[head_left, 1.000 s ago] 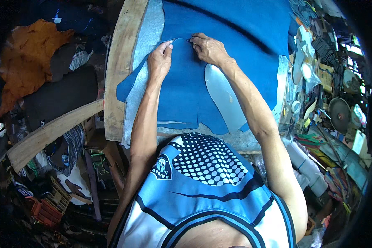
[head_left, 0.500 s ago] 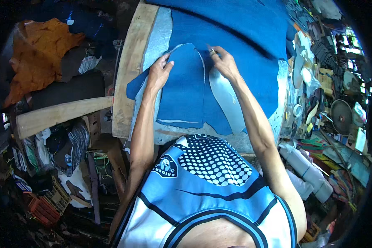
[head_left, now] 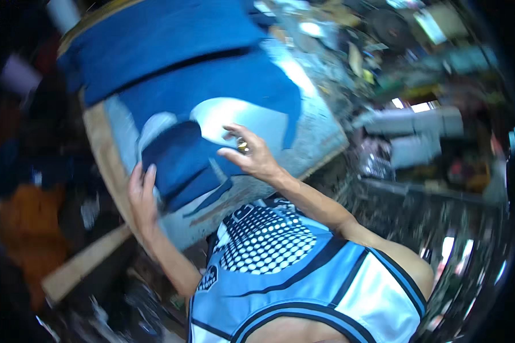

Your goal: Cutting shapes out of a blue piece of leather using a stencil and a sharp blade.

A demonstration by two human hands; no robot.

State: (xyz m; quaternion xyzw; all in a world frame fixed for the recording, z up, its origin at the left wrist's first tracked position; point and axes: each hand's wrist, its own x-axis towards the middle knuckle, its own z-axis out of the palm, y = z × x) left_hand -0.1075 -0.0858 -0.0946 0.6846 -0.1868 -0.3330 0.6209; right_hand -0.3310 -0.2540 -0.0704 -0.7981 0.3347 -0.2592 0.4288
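Note:
A cut piece of blue leather-like sheet (head_left: 174, 163), rounded at the top, lies folded or bent near the front left of the work table. My left hand (head_left: 143, 197) pinches its left edge, thumb on the near side; motion smears the fingertips. To the right, my right hand (head_left: 254, 154) is held with fingers apart, a gold-coloured ring on one finger, and nothing plainly gripped. Narrow blue strips (head_left: 212, 197) lie by the piece's lower edge. Beyond both hands spreads the larger blue sheet (head_left: 223, 83), with a pale cut-out opening (head_left: 234, 111) showing the surface beneath.
Under the sheet is a pale, worn tabletop (head_left: 320, 134) with a wooden border (head_left: 100, 131). A wooden plank (head_left: 86, 263) juts out at the lower left near a brown hide (head_left: 31, 223). Wrapped white bundles (head_left: 412, 123) and blurred clutter stand on the right.
The view has turned, so the table appears tilted. My right hand has come nearer and its fingers have spread; the thin object seen at its fingertips no longer shows. The cut piece now looks bent.

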